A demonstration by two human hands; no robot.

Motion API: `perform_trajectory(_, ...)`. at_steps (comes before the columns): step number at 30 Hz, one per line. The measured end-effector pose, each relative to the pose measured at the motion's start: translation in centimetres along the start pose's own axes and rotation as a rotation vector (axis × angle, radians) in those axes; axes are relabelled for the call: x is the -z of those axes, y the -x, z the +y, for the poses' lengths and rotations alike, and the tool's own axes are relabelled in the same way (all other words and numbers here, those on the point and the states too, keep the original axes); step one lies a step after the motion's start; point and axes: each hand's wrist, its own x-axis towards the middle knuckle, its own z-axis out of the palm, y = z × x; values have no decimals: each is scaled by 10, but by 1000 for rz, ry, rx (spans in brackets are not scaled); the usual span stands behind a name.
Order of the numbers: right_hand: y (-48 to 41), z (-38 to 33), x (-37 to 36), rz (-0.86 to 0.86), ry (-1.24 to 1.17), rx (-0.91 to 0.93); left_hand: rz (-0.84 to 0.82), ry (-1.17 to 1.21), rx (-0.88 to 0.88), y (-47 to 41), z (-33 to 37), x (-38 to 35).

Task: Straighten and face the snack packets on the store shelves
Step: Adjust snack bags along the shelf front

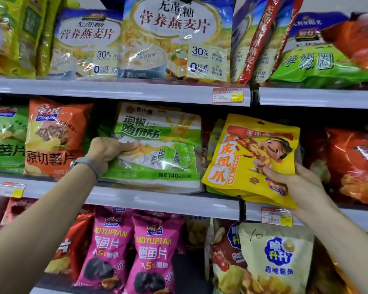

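Chips in an orange bag (53, 136) stand left of the green packet (159, 145) on the mid shelf (162, 200); left hand (106, 151) grips that green packet's left edge, thumb on its front; yellow packet (251, 158) just right of it, tilted, btm corner over the shelf lip, pinched at lower right by right hand (295, 181); pink bags (134, 247) below the green packet.

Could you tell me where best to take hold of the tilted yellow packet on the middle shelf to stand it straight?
Probably by its lower right corner, coming from the right and slightly below. The yellow packet leans with its top to the right and its bottom edge overhangs the shelf lip, so that corner is free. The right hand already pinches there; the green and white packet crowds the left side.
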Motion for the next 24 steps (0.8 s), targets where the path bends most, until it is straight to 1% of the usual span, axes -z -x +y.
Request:
perform_trajectory(4, -2, -3, -7, -18, 27, -8, -17, 173, 32, 19, -13, 26)
perform_trajectory(6, -5, -2, -17, -31, 24, -7, -74, 221, 47, 31, -24, 44)
perform_trajectory(8, -9, 3, -32, -39, 25, -16, -70, 242, 39, 45, -37, 63)
perform_trajectory(11, -12, 17, -63, -56, 71, -5, 16, 250, -21, 68, -51, 88)
perform_trajectory(15, -16, 34, -116, -80, 172, 49, 107, 195, -19, 91, -72, 121)
perform_trajectory(18, -21, 41, -156, -117, 195, 39, 234, 123, -4, 106, -73, 149)
perform_trajectory(22, -22, 49, -206, -178, 188, 69, 336, 208, 35, 120, -73, 185)
perform_trajectory(24, -23, 54, -227, -203, 199, 47, 345, 260, 42, 125, -75, 196)
